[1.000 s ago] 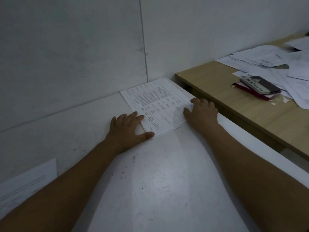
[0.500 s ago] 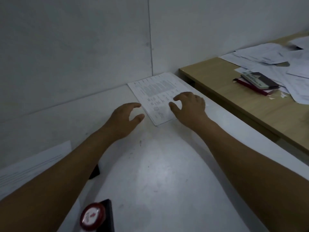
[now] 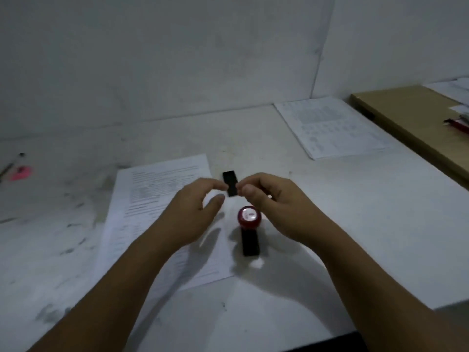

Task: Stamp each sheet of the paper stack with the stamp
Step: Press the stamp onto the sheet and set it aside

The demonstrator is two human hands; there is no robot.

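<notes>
Both hands poised over stamp [image 3: 249, 226] at counter [image 3: 355, 224] middle: left hand [image 3: 196, 212] loosely open, empty; right hand [image 3: 274, 201] fingers curled, pinch contents unclear. Red knob best gripped squarely before sheet [image 3: 157, 199] is pressed.

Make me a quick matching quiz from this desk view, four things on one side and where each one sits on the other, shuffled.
Things:
1. stamp
2. paper stack
3. pink scrap
4. wooden desk

Places:
A. far left of the white table
B. far right edge
C. back right of the white table, by the wall
D. between the two forearms

Pairs: 1-D, 2-C, 3-A, 4-B
</notes>
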